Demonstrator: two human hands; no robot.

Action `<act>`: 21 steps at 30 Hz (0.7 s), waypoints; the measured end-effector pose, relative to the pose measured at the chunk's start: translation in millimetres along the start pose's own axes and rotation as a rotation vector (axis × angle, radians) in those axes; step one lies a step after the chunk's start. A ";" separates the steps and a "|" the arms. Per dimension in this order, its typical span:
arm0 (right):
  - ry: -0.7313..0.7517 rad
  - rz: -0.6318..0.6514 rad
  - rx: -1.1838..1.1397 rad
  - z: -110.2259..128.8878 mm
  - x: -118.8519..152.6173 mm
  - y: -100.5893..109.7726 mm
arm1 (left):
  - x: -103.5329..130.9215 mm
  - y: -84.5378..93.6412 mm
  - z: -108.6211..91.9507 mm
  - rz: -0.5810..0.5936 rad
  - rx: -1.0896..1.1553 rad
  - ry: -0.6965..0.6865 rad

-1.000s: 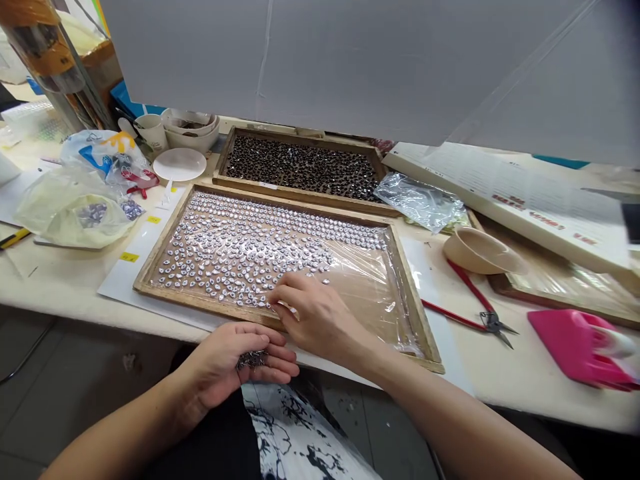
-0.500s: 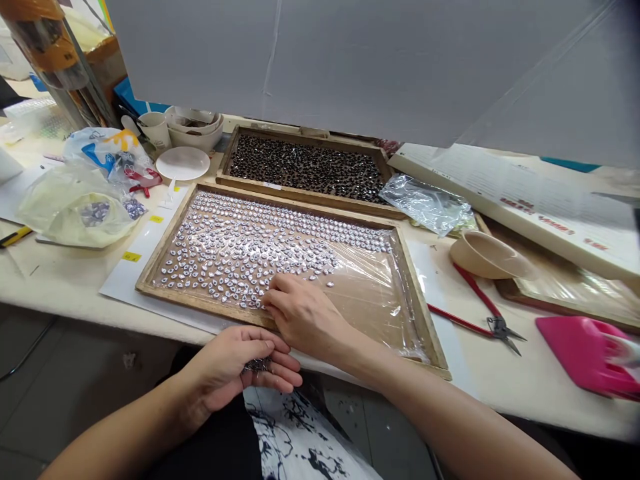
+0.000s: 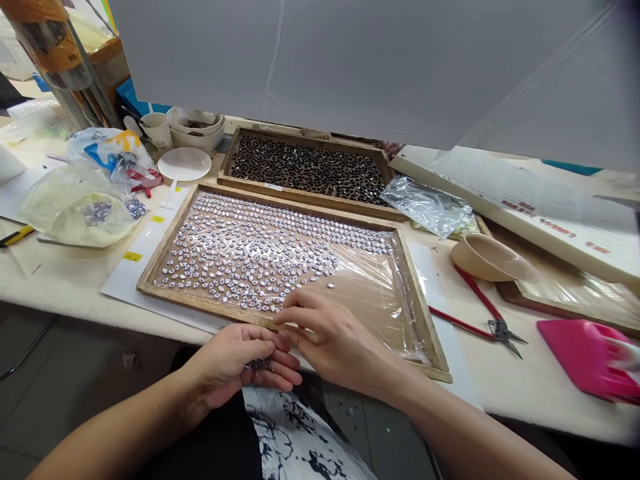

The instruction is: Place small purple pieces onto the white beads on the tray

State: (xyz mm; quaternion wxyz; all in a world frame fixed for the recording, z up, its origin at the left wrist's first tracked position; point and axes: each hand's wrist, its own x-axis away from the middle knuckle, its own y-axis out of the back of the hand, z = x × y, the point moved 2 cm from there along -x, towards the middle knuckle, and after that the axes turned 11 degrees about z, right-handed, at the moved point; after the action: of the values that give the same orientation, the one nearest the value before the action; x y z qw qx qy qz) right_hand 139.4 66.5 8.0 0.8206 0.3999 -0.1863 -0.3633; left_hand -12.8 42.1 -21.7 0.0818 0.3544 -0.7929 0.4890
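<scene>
Nothing is legible, neither the red print (image 3: 559, 229) on the white box (image 3: 493, 183) nor the small yellow labels (image 3: 133, 257).

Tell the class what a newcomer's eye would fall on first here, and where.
Probably the many small pale pieces in the wooden tray at the centre, crowding its far and left sides. The bright pink object at the picture's right edge would likely come next. Then there is the left hand's grip, cupped palm up by the tray's near rim, holding a small dark heap.
</scene>
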 end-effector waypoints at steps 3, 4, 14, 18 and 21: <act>-0.024 0.038 -0.042 4.4 7.0 -3.4 | -4.4 -4.1 -0.2 0.029 -0.031 0.018; -0.031 0.032 -0.040 4.9 8.5 -4.5 | -5.9 -5.4 -0.3 0.031 -0.038 0.025; -0.062 0.006 -0.107 2.4 13.6 -8.0 | -6.4 -11.6 -4.8 0.019 -0.093 0.009; -0.077 0.021 -0.135 3.9 14.0 -9.5 | -6.4 -12.9 -3.5 0.014 -0.093 0.004; -0.103 0.037 -0.154 3.9 12.8 -9.6 | -6.8 -12.7 -4.5 0.030 -0.094 -0.012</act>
State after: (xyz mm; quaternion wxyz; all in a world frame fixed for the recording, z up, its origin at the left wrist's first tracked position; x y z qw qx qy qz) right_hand 141.4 50.9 2.9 0.8448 0.3130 -0.2071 -0.3813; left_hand -0.7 45.8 -13.6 0.0865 0.3411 -0.8206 0.4503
